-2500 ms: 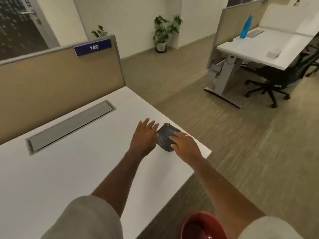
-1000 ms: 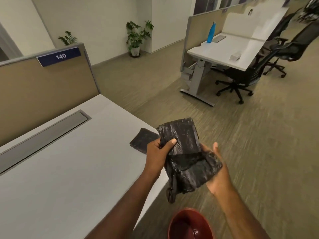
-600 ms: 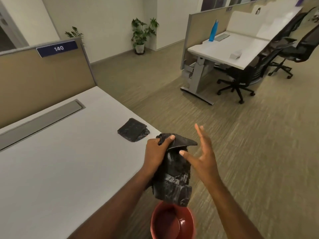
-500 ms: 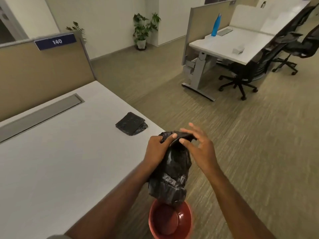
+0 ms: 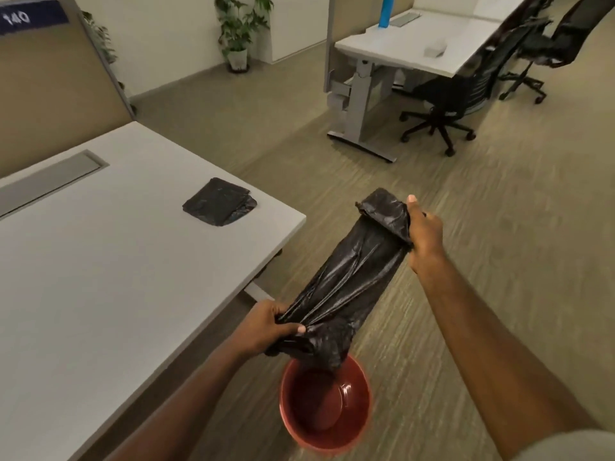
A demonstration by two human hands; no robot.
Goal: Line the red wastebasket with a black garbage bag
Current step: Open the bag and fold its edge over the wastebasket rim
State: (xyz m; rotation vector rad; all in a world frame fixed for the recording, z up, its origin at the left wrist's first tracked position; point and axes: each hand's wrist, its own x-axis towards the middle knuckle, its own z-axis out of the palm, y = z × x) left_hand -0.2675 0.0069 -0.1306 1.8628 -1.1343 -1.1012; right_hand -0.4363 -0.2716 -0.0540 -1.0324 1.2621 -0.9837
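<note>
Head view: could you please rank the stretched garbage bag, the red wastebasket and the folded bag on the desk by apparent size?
1. stretched garbage bag
2. red wastebasket, though nearest the camera
3. folded bag

Bag [image 5: 349,281] end bunched inside left hand [image 5: 263,329]; other end wrapped behind right hand [image 5: 424,232]. Bag's hanging tip covers part of basket [image 5: 324,427] rim. Bench [image 5: 100,277] cut off at left edge. Sign [image 5: 31,15] clipped at top, digits blurred. Folded bags [image 5: 219,202]: count unclear.

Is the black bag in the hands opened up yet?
Not yet. The black bag is stretched into a narrow strip between the left hand and right hand, its mouth shut.
</note>
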